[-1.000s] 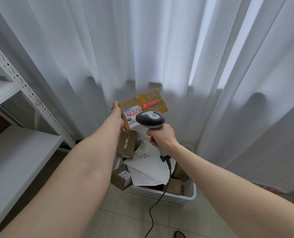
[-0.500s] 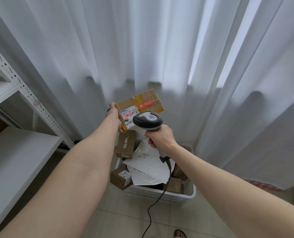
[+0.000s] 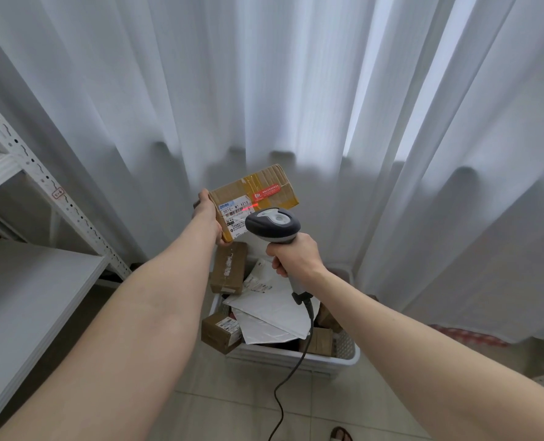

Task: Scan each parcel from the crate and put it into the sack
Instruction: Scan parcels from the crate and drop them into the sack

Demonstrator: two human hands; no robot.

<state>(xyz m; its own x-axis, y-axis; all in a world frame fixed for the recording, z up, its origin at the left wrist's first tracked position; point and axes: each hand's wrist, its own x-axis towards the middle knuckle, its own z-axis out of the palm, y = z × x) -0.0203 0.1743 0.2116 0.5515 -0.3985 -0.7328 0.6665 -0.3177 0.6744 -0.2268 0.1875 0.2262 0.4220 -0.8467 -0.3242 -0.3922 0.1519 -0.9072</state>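
My left hand (image 3: 206, 211) grips the left end of a brown cardboard parcel (image 3: 258, 192) with yellow tape and a white label, held up in front of the curtain. My right hand (image 3: 294, 257) holds a grey barcode scanner (image 3: 272, 223) just below the parcel, pointed at it. A red scan line glows on the label. Below them a white crate (image 3: 327, 361) on the floor holds several brown boxes and white mailer bags (image 3: 270, 310). No sack is in view.
A white metal shelving unit (image 3: 25, 281) stands at the left. White curtains (image 3: 327, 90) hang behind the crate. The scanner's cable (image 3: 288, 377) trails down to the tiled floor. Something red-patterned (image 3: 467, 337) lies under the curtain at the right.
Parcel and scanner have drifted slightly left and closer together. A red scan line now shows on the label; it was not visible before.
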